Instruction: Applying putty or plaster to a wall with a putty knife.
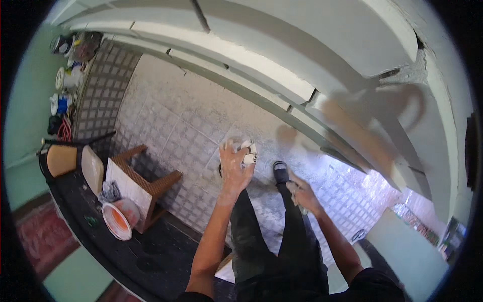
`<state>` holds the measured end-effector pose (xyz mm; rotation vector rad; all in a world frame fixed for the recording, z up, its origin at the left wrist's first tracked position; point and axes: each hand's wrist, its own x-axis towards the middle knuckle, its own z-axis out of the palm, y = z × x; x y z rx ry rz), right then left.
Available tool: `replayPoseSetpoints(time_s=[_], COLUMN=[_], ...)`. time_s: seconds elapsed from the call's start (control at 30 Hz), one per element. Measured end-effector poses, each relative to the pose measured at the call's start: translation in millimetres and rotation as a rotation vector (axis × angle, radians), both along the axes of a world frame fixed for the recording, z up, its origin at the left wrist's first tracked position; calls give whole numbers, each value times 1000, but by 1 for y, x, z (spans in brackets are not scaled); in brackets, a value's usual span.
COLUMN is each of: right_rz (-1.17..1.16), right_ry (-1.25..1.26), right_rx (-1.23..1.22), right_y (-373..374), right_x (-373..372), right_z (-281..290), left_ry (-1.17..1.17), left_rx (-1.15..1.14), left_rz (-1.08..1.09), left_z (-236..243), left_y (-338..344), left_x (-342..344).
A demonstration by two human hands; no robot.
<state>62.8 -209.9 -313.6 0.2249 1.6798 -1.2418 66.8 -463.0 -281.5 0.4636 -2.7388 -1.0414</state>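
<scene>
We are holding a small white roll-like piece [250, 159] in our left hand [234, 163], fingers curling around it; it is lying toward that hand's right side, its long axis unclear. Our right hand [303, 195] is hanging farther off, lower right, gripping a pale thing [292, 188] we cannot identify. Beneath, floor tiles [186, 143] are spreading; leftward, a bucket [131, 209] is resting near a brown woven-patterned stool [151, 187].

The left hand [233, 163] partly hides a white object [250, 158], the right hand [306, 197] a pale item [291, 186].
</scene>
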Motion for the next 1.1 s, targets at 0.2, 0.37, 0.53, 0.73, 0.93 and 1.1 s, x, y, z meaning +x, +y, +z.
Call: replayPoseSetpoints(time_s=[0.2, 0.37, 0.53, 0.73, 0.93, 1.1], right_rz=[-382, -658, -738, -692, -592, -640], right_ry=[273, 414, 500, 607, 548, 637], right_rx=[-61, -94, -145, 15, 90, 67], right_y=[-67, -108, -135, -134, -127, -131], right_x=[-53, -70, -72, -82, -81, -76], right_z=[58, 83, 78, 74, 84, 76], left_ry=[255, 416, 365, 301, 295, 268], left_rx=[73, -37, -198, -211, -205, -202], left_rz=[-530, -759, -910, -926, -861, -865], left_z=[42, 62, 53, 47, 44, 44], left_y=[-54, -48, -42, -46, -41, -38], left_x=[-69, -129, -156, -161, -159, -161])
